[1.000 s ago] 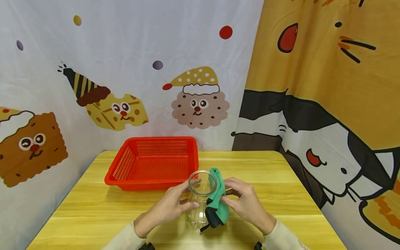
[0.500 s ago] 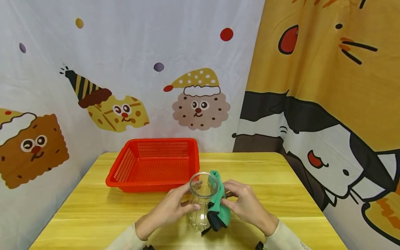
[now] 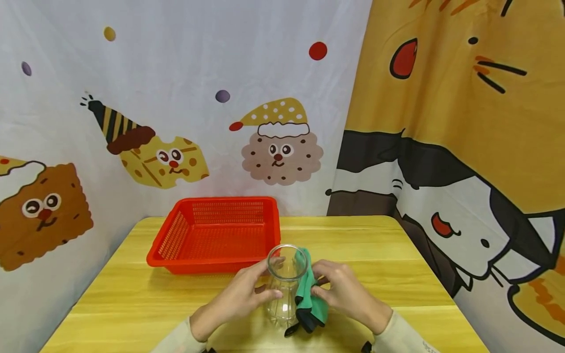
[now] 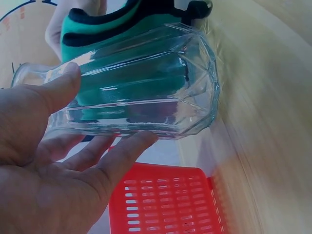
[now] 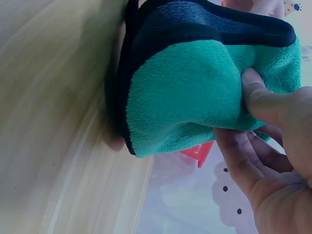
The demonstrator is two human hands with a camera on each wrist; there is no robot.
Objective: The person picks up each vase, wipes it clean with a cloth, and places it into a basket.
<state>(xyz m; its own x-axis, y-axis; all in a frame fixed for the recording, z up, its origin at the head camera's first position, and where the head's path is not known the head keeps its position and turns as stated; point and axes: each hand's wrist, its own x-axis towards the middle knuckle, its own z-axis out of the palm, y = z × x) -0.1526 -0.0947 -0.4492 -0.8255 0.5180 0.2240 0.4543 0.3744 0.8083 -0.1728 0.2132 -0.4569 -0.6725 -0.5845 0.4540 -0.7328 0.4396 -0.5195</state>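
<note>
We see the left hand curled round a clear, faceted glass jar, its thumb laid on the near side and its fingers along the far side. The jar stands in that grip with its round open mouth up and its base down at the tabletop, though we cannot tell whether the base is touching. To the right of this grip, we find the right hand pinching a folded green plush cloth with black edging, thumb on one face and fingers on the other. The cloth hangs from the pinch along the jar's right side, its dark lower part nearest the tabletop; its green shows to us through the glass. Behind each hand, toward the viewer, we see a pale long sleeve. Ahead of the left hand and to its left sits a red rectangular plastic basket with slotted walls. Under all of this spreads a yellow wood-grain table. Farthest from both grips, past the basket, we see a white fabric backdrop printed with cartoon cheese and biscuits, turning orange-yellow on the right.
</note>
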